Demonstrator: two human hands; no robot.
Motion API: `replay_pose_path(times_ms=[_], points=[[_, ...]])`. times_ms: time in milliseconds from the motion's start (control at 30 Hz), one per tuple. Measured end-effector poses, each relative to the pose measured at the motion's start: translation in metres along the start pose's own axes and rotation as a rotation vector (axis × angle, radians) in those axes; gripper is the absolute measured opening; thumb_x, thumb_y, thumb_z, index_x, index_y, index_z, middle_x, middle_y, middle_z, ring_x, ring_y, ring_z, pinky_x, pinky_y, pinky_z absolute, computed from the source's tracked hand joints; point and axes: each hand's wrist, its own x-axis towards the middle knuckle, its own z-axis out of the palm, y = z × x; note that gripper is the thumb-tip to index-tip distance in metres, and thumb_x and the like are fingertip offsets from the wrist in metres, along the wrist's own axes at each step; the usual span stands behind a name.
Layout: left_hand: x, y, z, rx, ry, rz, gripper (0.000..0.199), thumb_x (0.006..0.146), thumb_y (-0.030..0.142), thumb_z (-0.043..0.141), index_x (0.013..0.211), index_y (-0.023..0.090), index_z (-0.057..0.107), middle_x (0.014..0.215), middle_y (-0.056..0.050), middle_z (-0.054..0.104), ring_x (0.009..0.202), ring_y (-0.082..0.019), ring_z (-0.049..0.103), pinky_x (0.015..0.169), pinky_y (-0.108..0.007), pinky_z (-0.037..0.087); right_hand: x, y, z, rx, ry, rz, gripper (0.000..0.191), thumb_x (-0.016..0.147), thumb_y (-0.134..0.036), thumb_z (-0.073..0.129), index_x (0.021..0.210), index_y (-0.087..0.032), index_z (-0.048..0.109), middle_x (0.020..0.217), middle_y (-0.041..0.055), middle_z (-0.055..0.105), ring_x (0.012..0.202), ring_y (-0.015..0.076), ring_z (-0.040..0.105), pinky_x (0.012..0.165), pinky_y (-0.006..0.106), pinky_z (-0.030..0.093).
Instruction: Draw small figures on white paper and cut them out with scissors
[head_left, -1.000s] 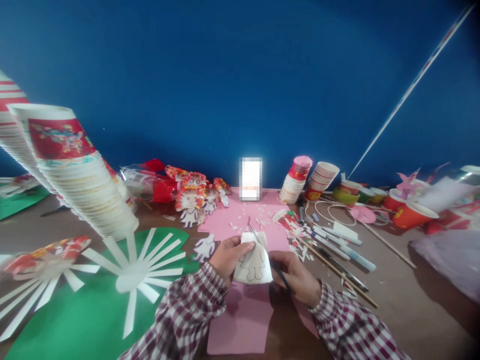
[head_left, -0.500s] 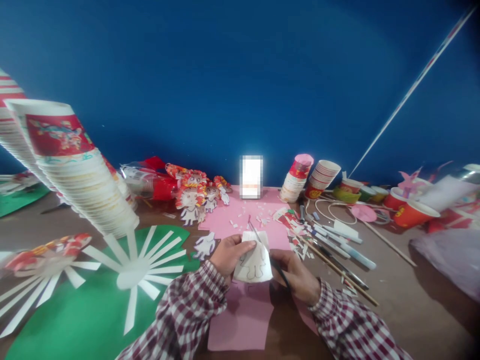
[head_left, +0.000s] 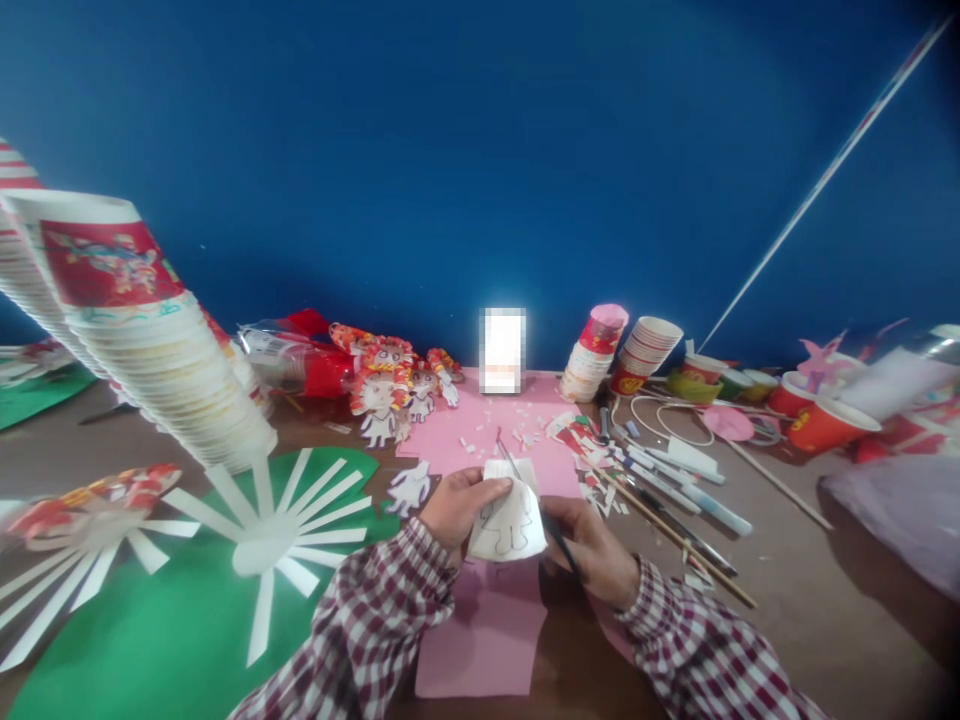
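Note:
My left hand (head_left: 459,508) pinches a white piece of paper (head_left: 510,528) with a small figure drawn on it in dark outline. My right hand (head_left: 592,555) is closed round the dark handles of a pair of scissors (head_left: 561,545). The scissor blades run behind the paper, and their tips show beyond its far edge. Pink paper (head_left: 480,640) lies beneath both hands. Left of my left hand rests a white cut-out figure (head_left: 409,490). Farther back stand several cut-out figures with coloured heads (head_left: 379,400).
Tall stacked paper cups (head_left: 172,370) lean at the left, behind green paper (head_left: 172,610) bearing a cup cut into strips (head_left: 266,548). More cup stacks (head_left: 592,360) stand at the back. Pens and brushes (head_left: 675,490), paper scraps (head_left: 600,490) and orange cups (head_left: 832,428) lie right.
The white paper has tilted slightly in my left hand, its lower edge shifting a little. Both hands stay nearly in place, and the view has moved very slightly.

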Motion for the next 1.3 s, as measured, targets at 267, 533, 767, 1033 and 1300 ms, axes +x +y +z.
replay_pose_path(times_ms=[267, 533, 767, 1033, 1300], points=[[-0.0076, 0.0039, 0.0059, -0.025, 0.003, -0.017, 0.027, 0.053, 0.028, 0.074, 0.069, 0.009, 0.064, 0.054, -0.006, 0.064, 0.045, -0.014, 0.057, 0.046, -0.025, 0.044, -0.0001, -0.0021, 0.0029, 0.025, 0.005, -0.016, 0.035, 0.061, -0.042, 0.073, 0.07, -0.011, 0.059, 0.049, -0.0059, 0.042, 0.042, 0.0043, 0.035, 0.04, 0.017, 0.03], [-0.0073, 0.0031, 0.0066, -0.022, -0.045, -0.013, 0.028, 0.055, 0.028, 0.074, 0.071, 0.007, 0.065, 0.056, -0.007, 0.065, 0.047, -0.014, 0.058, 0.048, -0.025, 0.044, 0.001, -0.0002, 0.002, 0.051, -0.028, -0.04, 0.038, 0.064, -0.043, 0.072, 0.083, -0.011, 0.065, 0.053, -0.0039, 0.045, 0.046, 0.0066, 0.038, 0.043, 0.019, 0.033], [-0.0072, 0.0026, 0.0061, -0.027, -0.035, -0.008, 0.028, 0.055, 0.028, 0.075, 0.071, 0.008, 0.065, 0.056, -0.007, 0.065, 0.047, -0.014, 0.058, 0.048, -0.025, 0.044, 0.0005, -0.0009, 0.0027, 0.041, -0.029, -0.051, 0.038, 0.065, -0.043, 0.071, 0.086, -0.012, 0.065, 0.053, -0.0042, 0.044, 0.046, 0.0069, 0.036, 0.043, 0.019, 0.032], [-0.0007, -0.0039, 0.0011, -0.024, -0.03, -0.006, 0.031, 0.053, 0.03, 0.075, 0.071, 0.007, 0.065, 0.057, -0.008, 0.065, 0.047, -0.016, 0.059, 0.047, -0.026, 0.045, 0.0002, -0.0019, 0.0025, 0.001, -0.016, -0.032, 0.038, 0.066, -0.043, 0.07, 0.085, -0.011, 0.065, 0.052, -0.0044, 0.042, 0.047, 0.0072, 0.037, 0.043, 0.019, 0.031], [-0.0028, -0.0012, 0.003, -0.016, -0.027, -0.012, 0.029, 0.055, 0.03, 0.073, 0.071, 0.008, 0.064, 0.057, -0.008, 0.065, 0.047, -0.016, 0.058, 0.046, -0.027, 0.046, 0.0007, -0.0011, 0.0055, 0.006, 0.003, -0.029, 0.038, 0.065, -0.041, 0.07, 0.088, -0.011, 0.065, 0.051, -0.0052, 0.042, 0.045, 0.0062, 0.035, 0.041, 0.018, 0.03]])
